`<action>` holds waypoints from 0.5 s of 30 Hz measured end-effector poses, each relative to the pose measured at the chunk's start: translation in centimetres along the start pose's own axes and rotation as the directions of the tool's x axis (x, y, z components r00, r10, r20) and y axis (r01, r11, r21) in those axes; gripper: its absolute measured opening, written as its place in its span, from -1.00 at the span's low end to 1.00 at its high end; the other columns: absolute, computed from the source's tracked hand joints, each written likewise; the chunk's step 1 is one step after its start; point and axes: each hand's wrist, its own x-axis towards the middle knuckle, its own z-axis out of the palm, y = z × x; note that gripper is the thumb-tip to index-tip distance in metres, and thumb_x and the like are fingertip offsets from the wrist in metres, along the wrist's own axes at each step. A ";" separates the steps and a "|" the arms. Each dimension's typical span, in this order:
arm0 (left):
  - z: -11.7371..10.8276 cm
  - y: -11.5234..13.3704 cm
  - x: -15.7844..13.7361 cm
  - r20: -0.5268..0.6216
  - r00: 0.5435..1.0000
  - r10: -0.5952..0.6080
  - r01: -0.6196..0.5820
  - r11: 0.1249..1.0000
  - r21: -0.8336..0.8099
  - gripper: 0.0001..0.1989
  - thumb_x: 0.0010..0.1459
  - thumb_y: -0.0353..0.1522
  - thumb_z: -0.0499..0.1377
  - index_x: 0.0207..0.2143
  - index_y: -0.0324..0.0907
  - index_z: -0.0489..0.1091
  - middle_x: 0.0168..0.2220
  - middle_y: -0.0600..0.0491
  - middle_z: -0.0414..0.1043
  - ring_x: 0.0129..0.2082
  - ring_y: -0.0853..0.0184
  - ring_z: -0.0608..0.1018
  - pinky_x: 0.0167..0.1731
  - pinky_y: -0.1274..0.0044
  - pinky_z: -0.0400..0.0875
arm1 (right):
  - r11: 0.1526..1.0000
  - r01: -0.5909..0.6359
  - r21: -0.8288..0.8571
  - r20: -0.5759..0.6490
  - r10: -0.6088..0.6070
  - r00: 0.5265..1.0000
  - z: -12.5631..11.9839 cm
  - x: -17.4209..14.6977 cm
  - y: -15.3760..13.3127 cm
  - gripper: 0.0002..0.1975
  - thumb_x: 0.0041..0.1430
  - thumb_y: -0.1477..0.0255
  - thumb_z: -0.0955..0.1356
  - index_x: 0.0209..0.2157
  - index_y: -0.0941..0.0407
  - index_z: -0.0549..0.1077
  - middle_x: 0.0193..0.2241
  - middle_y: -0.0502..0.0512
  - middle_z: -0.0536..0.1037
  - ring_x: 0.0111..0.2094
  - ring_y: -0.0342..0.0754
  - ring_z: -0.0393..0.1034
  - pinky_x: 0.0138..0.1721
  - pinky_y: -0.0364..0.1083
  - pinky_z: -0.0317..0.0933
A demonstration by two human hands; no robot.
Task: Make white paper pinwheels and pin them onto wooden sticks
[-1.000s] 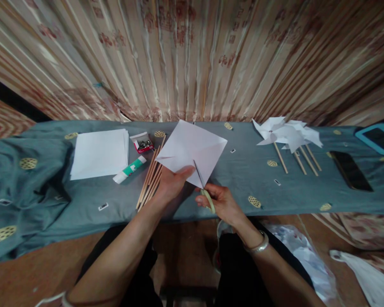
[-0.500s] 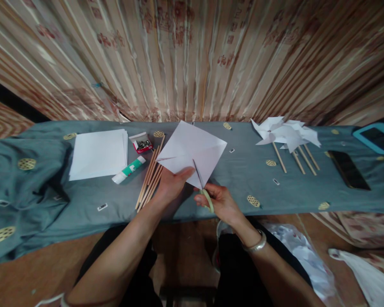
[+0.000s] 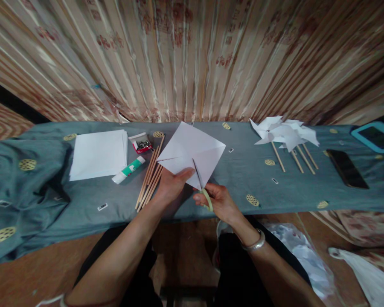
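Paper [image 3: 201,147] sits pinched in the left hand [image 3: 173,183], thumb on top (probably to steady it); the right hand [image 3: 220,200] curls around scissors [image 3: 207,199] at the near corner.

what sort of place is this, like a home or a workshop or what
Most likely a room in a home used as a craft spot, though that's a guess: a patterned curtain hangs behind a cloth-covered table, with paper pinwheels lying on it.
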 end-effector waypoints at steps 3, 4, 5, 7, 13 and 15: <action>0.0 0.0 -0.1 -0.011 1.000 0.007 -0.007 1.000 -0.002 -0.66 -0.17 -0.33 0.32 -0.28 -0.20 0.41 -0.33 -0.02 0.54 -0.31 0.20 0.57 -0.26 0.35 0.50 | 1.000 0.001 0.015 -0.003 -0.001 1.000 0.2 0.0 -0.2 -0.64 -0.23 0.16 0.55 -0.48 0.14 0.54 -0.64 -0.08 0.46 -0.59 -0.21 0.27 -0.54 -0.18 0.15; -0.1 0.0 -0.1 -0.013 1.000 0.006 -0.006 1.000 -0.005 -0.67 -0.17 -0.33 0.32 -0.28 -0.20 0.42 -0.33 -0.02 0.55 -0.32 0.20 0.57 -0.26 0.35 0.50 | 1.000 0.000 0.016 -0.006 0.000 1.000 0.3 0.0 -0.2 -0.64 -0.23 0.16 0.55 -0.49 0.14 0.53 -0.64 -0.08 0.47 -0.59 -0.21 0.28 -0.54 -0.18 0.16; -0.1 -0.1 0.0 -0.013 1.000 0.006 -0.006 1.000 -0.011 -0.67 -0.17 -0.33 0.32 -0.29 -0.20 0.42 -0.34 -0.01 0.55 -0.33 0.21 0.56 -0.27 0.36 0.50 | 1.000 -0.006 0.020 -0.008 0.006 1.000 0.3 0.0 -0.2 -0.64 -0.24 0.16 0.56 -0.49 0.14 0.53 -0.65 -0.08 0.47 -0.59 -0.21 0.29 -0.54 -0.18 0.16; -0.1 -0.2 0.0 -0.012 1.000 0.011 -0.011 0.999 -0.036 -0.67 -0.18 -0.33 0.32 -0.29 -0.20 0.41 -0.35 -0.01 0.54 -0.34 0.22 0.56 -0.27 0.37 0.50 | 0.999 -0.030 0.037 -0.016 0.031 0.999 0.5 0.0 -0.3 -0.61 -0.29 0.16 0.57 -0.48 0.14 0.53 -0.65 -0.09 0.48 -0.60 -0.21 0.30 -0.54 -0.17 0.18; -0.2 -0.5 0.1 -0.005 1.000 0.014 -0.015 0.989 -0.148 -0.61 -0.19 -0.37 0.33 -0.22 -0.22 0.41 -0.28 -0.02 0.56 -0.33 0.26 0.56 -0.25 0.40 0.48 | 0.999 -0.041 0.017 0.009 0.041 0.999 0.7 0.0 -0.2 -0.52 -0.27 0.12 0.56 -0.36 0.16 0.53 -0.61 -0.06 0.49 -0.57 -0.19 0.32 -0.52 -0.17 0.17; -0.5 -0.4 0.4 -0.022 1.000 0.015 -0.018 0.987 -0.158 -0.60 -0.19 -0.37 0.34 -0.22 -0.22 0.42 -0.26 -0.03 0.56 -0.31 0.25 0.57 -0.23 0.40 0.48 | 0.999 -0.018 -0.043 0.081 0.021 0.996 0.4 -0.2 -0.1 -0.50 -0.20 0.10 0.54 -0.29 0.16 0.53 -0.54 -0.02 0.52 -0.53 -0.19 0.31 -0.50 -0.18 0.15</action>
